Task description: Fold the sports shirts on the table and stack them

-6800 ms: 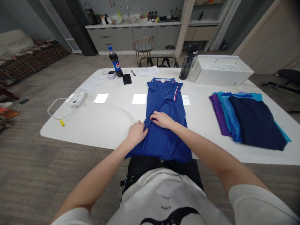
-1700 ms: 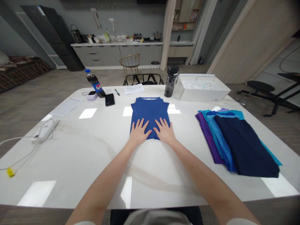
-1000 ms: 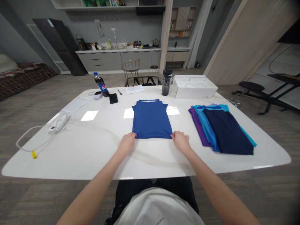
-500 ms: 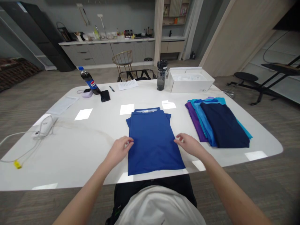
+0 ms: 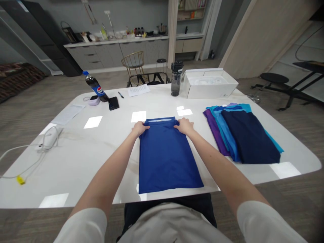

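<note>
A blue T-shirt (image 5: pixel 164 158) lies flat on the white table in front of me, its sides folded in and its collar at the far end. My left hand (image 5: pixel 140 128) pinches its far left corner, beside the collar. At the far right corner, my right hand (image 5: pixel 184 126) grips the cloth between thumb and fingers. The shirt's near hem rests close to the table's front edge. To the right lies a stack of folded clothes (image 5: pixel 250 135), dark navy on top with blue, teal and purple showing underneath.
On the white table (image 5: pixel 101 162) a white open box (image 5: pixel 210 88) and a dark water bottle (image 5: pixel 176 79) stand at the back. A cola bottle (image 5: pixel 97 88), phone (image 5: pixel 113 103), pen (image 5: pixel 120 95) and papers (image 5: pixel 138 90) are farther left. A power strip (image 5: pixel 49 138) with cables lies at the left.
Both hands have moved forward from the shirt's sides to its far corners and taken hold there. The sleeve ends that stuck out beside the collar are now mostly covered by the hands.
</note>
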Available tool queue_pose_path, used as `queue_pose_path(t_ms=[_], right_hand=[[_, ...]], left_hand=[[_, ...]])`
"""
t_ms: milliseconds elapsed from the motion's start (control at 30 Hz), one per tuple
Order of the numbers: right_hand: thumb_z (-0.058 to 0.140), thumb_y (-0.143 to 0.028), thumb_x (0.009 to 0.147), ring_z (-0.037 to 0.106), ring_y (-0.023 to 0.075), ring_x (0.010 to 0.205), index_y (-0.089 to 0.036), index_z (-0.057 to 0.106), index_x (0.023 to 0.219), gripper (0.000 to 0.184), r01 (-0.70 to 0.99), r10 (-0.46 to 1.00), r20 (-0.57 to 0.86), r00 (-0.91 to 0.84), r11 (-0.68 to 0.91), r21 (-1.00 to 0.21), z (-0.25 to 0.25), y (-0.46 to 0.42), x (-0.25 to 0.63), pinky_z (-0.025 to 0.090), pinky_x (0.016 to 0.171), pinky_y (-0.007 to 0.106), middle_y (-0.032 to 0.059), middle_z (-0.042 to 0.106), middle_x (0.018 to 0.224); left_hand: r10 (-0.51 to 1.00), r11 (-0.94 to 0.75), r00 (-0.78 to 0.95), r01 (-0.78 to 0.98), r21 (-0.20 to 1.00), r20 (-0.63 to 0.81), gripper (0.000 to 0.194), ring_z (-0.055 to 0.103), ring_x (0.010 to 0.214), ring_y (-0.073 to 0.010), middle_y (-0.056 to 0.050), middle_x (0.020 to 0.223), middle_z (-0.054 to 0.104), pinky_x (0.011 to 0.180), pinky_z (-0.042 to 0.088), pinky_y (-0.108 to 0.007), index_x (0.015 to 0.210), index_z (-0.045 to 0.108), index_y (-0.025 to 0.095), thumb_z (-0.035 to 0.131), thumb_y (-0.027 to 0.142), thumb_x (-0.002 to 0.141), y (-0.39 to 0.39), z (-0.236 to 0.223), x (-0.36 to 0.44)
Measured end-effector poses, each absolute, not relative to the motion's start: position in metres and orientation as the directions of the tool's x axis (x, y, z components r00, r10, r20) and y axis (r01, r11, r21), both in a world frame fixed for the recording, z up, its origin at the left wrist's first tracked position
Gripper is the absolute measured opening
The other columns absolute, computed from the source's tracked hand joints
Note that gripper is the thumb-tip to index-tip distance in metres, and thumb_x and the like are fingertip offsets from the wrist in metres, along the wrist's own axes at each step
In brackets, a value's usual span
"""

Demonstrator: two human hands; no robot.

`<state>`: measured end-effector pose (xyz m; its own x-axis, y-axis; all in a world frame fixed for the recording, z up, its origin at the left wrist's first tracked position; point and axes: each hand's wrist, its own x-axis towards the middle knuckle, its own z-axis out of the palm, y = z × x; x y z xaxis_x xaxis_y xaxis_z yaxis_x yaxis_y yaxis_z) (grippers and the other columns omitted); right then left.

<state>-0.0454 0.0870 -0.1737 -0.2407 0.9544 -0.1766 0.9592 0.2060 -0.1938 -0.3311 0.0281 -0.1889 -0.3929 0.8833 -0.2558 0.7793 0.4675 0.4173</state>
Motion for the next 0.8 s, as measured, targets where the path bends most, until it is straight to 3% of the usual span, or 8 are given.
queue_pose_path(t_ms=[100,233,367,500,667,800], right_hand=[[0.057,-0.042,0.097,0.051,0.0347,0.120,-0.017,0.070,0.114,0.033,0.953,0.966,-0.083,-0.245,0.224,-0.202,-0.172,0.073,-0.040,0.040,0.095,0.053,0.0183,0.062,0.125],[0.048,-0.038,0.102,0.053,0.0326,0.114,-0.017,0.066,0.115,0.031,0.920,0.947,0.221,-0.233,0.288,-0.266,-0.165,0.035,-0.012,0.038,0.092,0.048,0.0177,0.066,0.119],[0.045,-0.036,0.104,0.055,0.0299,0.109,-0.018,0.065,0.113,0.028,0.891,0.862,0.491,-0.124,0.315,-0.327,-0.157,-0.019,0.038,0.033,0.096,0.047,0.0138,0.072,0.109],[0.052,-0.033,0.102,0.058,0.0262,0.100,-0.019,0.065,0.106,0.020,0.895,0.709,0.703,-0.045,0.342,-0.287,-0.138,-0.065,0.096,0.031,0.098,0.045,0.0084,0.073,0.096],[0.056,-0.034,0.099,0.059,0.0250,0.092,-0.021,0.065,0.100,0.016,0.926,0.518,0.852,0.070,0.285,-0.249,-0.078,-0.092,0.173,0.035,0.093,0.044,0.0058,0.069,0.085],[0.056,-0.043,0.098,0.057,0.0269,0.096,-0.021,0.066,0.098,0.025,0.948,0.481,0.862,0.159,0.171,-0.270,-0.004,-0.073,0.228,0.035,0.094,0.045,0.0075,0.067,0.088]], left_hand=[[0.917,0.397,-0.340,0.826,0.400,-0.207,0.031,0.066,0.111,-0.0332,-0.011,0.108,0.074,0.093,0.046,-0.045,0.105,0.070,0.020,0.069,0.045,0.086,0.022,-0.185,-0.327],[0.981,0.126,-0.175,0.901,0.416,0.082,0.024,0.066,0.110,-0.0304,-0.009,0.105,0.073,0.098,0.044,-0.046,0.110,0.066,0.024,0.056,0.040,0.095,0.003,-0.171,-0.310],[0.954,-0.203,0.042,0.818,0.537,0.296,0.028,0.068,0.093,-0.0241,-0.005,0.099,0.073,0.088,0.049,-0.036,0.120,0.062,0.025,0.050,0.040,0.099,-0.024,-0.145,-0.275],[0.897,-0.369,0.103,0.709,0.601,0.429,0.029,0.068,0.086,-0.0208,-0.004,0.099,0.074,0.080,0.051,-0.031,0.119,0.063,0.025,0.052,0.041,0.098,-0.045,-0.106,-0.222],[0.812,-0.527,0.085,0.531,0.664,0.577,0.025,0.065,0.080,-0.0167,0.000,0.092,0.073,0.077,0.051,-0.027,0.112,0.066,0.023,0.058,0.041,0.096,-0.050,-0.042,-0.143],[0.779,-0.611,0.073,0.313,0.727,0.623,0.025,0.064,0.088,-0.0170,0.000,0.096,0.071,0.083,0.051,-0.028,0.108,0.066,0.022,0.060,0.043,0.095,-0.025,0.008,-0.080]])
